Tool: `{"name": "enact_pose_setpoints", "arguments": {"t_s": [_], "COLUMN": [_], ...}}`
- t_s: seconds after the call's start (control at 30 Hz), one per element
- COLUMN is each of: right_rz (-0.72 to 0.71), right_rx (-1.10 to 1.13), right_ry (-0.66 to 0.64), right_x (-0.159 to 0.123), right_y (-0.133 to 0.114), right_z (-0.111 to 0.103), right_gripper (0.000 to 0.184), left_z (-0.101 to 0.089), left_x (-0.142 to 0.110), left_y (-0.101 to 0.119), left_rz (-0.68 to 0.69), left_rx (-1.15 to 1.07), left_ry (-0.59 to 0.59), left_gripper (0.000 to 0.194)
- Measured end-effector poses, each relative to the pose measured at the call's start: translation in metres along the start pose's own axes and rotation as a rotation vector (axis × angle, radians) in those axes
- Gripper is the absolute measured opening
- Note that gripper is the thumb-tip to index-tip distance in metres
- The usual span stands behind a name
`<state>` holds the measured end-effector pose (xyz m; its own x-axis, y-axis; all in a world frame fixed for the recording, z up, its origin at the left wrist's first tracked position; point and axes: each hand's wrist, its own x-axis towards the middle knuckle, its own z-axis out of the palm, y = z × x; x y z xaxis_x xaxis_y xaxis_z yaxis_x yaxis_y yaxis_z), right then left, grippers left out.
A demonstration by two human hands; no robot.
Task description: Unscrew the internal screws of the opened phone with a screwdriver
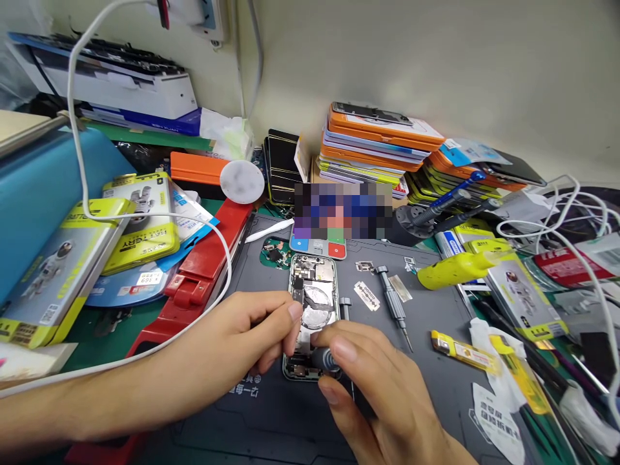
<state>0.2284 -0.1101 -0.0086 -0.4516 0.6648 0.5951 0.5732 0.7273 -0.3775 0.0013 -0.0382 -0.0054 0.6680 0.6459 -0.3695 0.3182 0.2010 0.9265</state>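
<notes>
An opened smartphone (317, 294) lies on the dark work mat, its inner parts and a round metallic coil exposed. My left hand (266, 329) is over the phone's left edge, thumb pressed against curled fingers; anything held between them is hidden. On the phone's lower right, my right hand (378, 374) grips a small dark-handled screwdriver (325, 360) between thumb and fingers. The screwdriver's tip cannot be made out. Another screwdriver (345, 310) lies along the phone's right side, partly behind my right hand.
To the right lie a grey screwdriver (394, 300), a razor blade (367, 296), a yellow bottle (455, 270) and a yellow lighter (465, 352). A red clamp-like tool (194, 278) and battery boxes (145, 219) crowd the left. A white cable (227, 258) arches above my left forearm.
</notes>
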Motion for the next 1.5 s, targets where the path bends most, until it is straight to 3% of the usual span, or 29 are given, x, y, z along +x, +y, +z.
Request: {"name": "enact_pose_setpoints", "arguments": {"t_s": [0.43,0.7,1.5], "right_rz": [-0.016,-0.024,-0.024], "right_rx": [-0.024,-0.028,-0.028], "right_ry": [-0.007,0.030,0.029], "right_x": [-0.0027,0.0018,0.0018], "right_y": [-0.0022,-0.0032,-0.0044], "right_z": [-0.0035,-0.0019,-0.0038], "right_gripper": [0.031,0.019,0.022], "left_z": [0.0003,0.0003,-0.0003], "left_x": [-0.0008,-0.0008,-0.0037], "left_y": [-0.0016,-0.0014,-0.0013], "left_rz": [0.010,-0.009,0.001], "left_rx": [0.001,-0.021,-0.030], "left_ry": [-0.004,-0.006,-0.017], "left_gripper": [0.066,0.065,0.064]}}
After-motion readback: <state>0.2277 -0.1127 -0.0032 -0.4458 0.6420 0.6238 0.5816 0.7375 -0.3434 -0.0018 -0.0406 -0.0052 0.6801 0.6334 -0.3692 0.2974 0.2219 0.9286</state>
